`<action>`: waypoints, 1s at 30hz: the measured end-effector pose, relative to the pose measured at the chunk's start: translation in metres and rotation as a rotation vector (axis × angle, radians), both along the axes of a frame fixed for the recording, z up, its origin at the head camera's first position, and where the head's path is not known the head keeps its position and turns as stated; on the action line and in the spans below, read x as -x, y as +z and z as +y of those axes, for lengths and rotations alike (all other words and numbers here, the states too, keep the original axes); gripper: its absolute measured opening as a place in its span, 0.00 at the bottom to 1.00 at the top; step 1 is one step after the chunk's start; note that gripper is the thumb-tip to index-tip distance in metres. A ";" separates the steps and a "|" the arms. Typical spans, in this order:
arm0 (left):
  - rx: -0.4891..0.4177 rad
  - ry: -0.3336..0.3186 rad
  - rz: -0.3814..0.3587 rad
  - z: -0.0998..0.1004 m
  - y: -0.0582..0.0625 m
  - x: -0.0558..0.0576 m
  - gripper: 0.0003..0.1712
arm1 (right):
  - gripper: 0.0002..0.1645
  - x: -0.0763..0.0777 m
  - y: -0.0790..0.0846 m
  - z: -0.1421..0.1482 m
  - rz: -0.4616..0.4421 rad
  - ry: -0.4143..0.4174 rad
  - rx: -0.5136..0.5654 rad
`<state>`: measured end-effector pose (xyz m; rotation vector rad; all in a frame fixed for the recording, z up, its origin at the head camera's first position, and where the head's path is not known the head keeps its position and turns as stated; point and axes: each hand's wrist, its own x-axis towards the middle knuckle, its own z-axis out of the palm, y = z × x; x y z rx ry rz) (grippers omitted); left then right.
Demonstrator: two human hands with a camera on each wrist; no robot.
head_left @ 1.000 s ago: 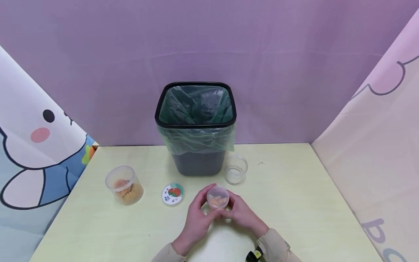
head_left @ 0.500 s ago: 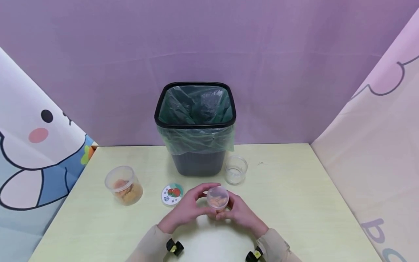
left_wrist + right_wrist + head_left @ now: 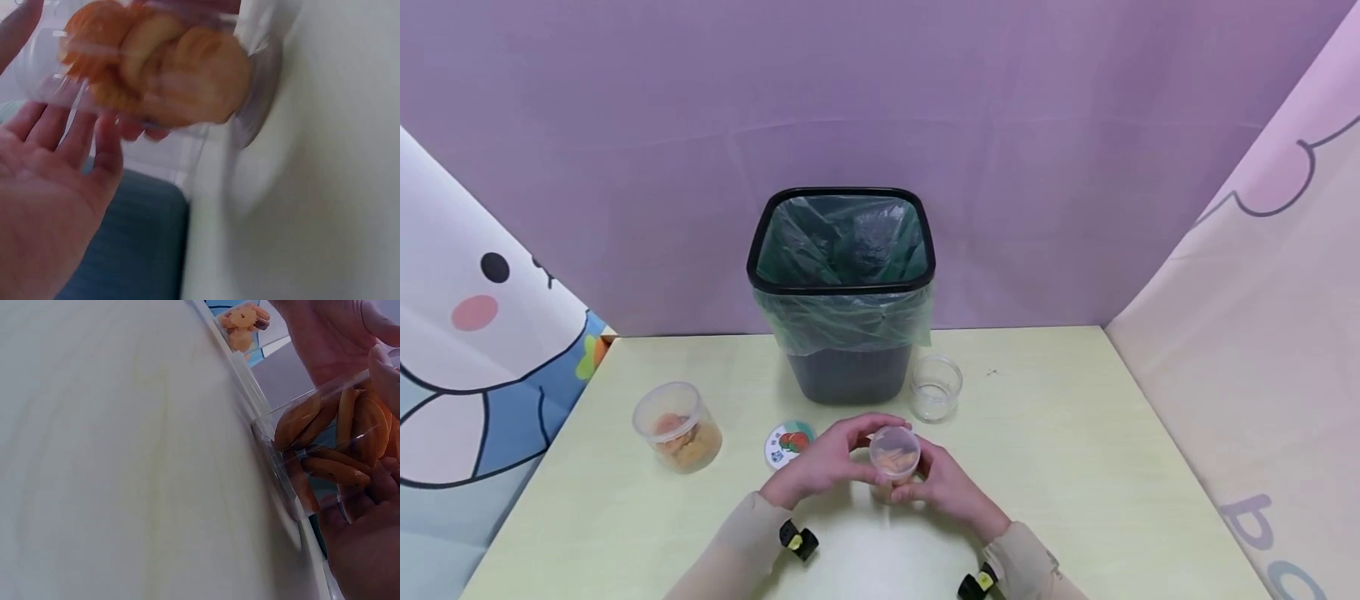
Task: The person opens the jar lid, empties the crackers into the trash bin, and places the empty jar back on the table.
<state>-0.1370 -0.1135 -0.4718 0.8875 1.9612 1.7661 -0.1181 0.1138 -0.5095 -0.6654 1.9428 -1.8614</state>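
Where a pale wood-look table (image 3: 1060, 492) runs back, it ends at a purple cloth (image 3: 880, 100), with a cartoon-printed cloth (image 3: 452, 358) slanting down along the left edge and a pink one (image 3: 1247, 333) along the right. At the back, near the middle, stands a dark bin (image 3: 850, 375) with a black rim and a green bag (image 3: 842, 321) folded over it.

A small see-through jar (image 3: 893, 437) of biscuits (image 3: 175, 75) sits between the two hands in front of the bin, its base close to the tabletop; whether it touches cannot be told. The right hand (image 3: 951, 492) grips it, fingers and thumb curled around its side. The left hand (image 3: 823, 462) holds it from the other side, thumb at the near side and fingers reaching round the far side, with a gap between palm and jar.

Just beside the bin's right side stands a see-through cup (image 3: 936, 392). A round printed lid (image 3: 781, 446) lies partly behind the left hand, leaving little space there. Farther left, well in from the table's edge, stands a larger tub (image 3: 651, 410) of biscuits. The widest room for moving stretches from the right hand to the right edge.
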 end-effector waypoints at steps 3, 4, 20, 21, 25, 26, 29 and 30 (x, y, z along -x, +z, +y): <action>-0.029 0.089 -0.051 0.005 -0.002 -0.009 0.37 | 0.40 0.001 0.000 0.001 -0.002 -0.006 -0.005; -0.038 0.123 -0.055 0.008 -0.003 -0.013 0.38 | 0.40 0.001 0.000 0.001 0.001 -0.007 -0.004; -0.032 0.773 0.105 0.052 -0.012 -0.069 0.43 | 0.41 -0.003 -0.008 0.000 0.025 -0.028 0.001; -0.025 0.805 0.120 0.055 -0.011 -0.072 0.44 | 0.41 -0.003 -0.008 -0.001 0.029 -0.029 -0.001; -0.007 0.871 0.154 0.061 -0.011 -0.076 0.44 | 0.42 -0.004 -0.008 -0.001 0.029 -0.034 -0.002; -0.004 0.869 0.157 0.060 -0.012 -0.076 0.44 | 0.42 -0.004 -0.008 -0.002 0.031 -0.038 -0.007; 0.023 0.820 0.174 0.056 -0.012 -0.073 0.44 | 0.42 -0.005 -0.008 -0.001 0.030 -0.055 -0.028; 0.038 0.789 0.190 0.053 -0.013 -0.071 0.43 | 0.41 -0.006 -0.008 -0.001 0.029 -0.060 -0.036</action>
